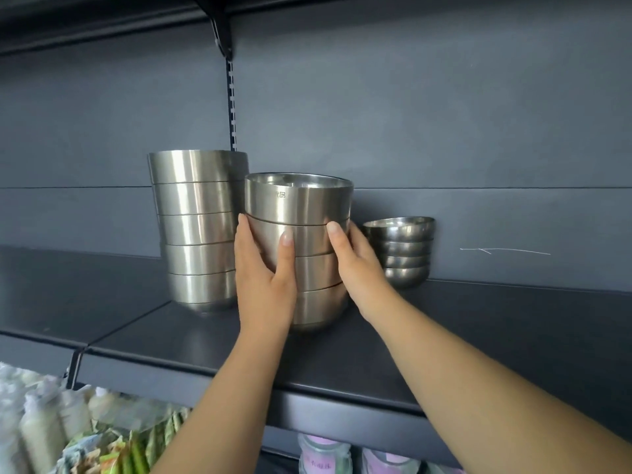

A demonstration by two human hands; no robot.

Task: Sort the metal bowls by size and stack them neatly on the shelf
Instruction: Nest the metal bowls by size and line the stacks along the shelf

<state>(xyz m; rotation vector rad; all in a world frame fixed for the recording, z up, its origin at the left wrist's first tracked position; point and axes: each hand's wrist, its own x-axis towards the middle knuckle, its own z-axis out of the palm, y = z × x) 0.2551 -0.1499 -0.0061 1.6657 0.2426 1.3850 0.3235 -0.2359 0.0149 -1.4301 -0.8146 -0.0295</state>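
Three stacks of steel bowls stand on the dark shelf [478, 336]. The tallest stack [196, 227], of the largest bowls, is on the left. A middle stack [307, 213] of medium bowls stands just right of it, its base on the shelf. My left hand [263, 282] grips this stack's left side, thumb across the front. My right hand [359, 268] grips its right side, thumb on the front and fingers hidden behind. A short stack of small bowls [402, 251] stands at the back right, against the wall.
A slotted upright and bracket [232, 107] run up the back panel behind the tall stack. The shelf's front edge [307, 401] lies below my forearms. Packaged goods [68, 429] and jars [325, 456] fill the shelf beneath.
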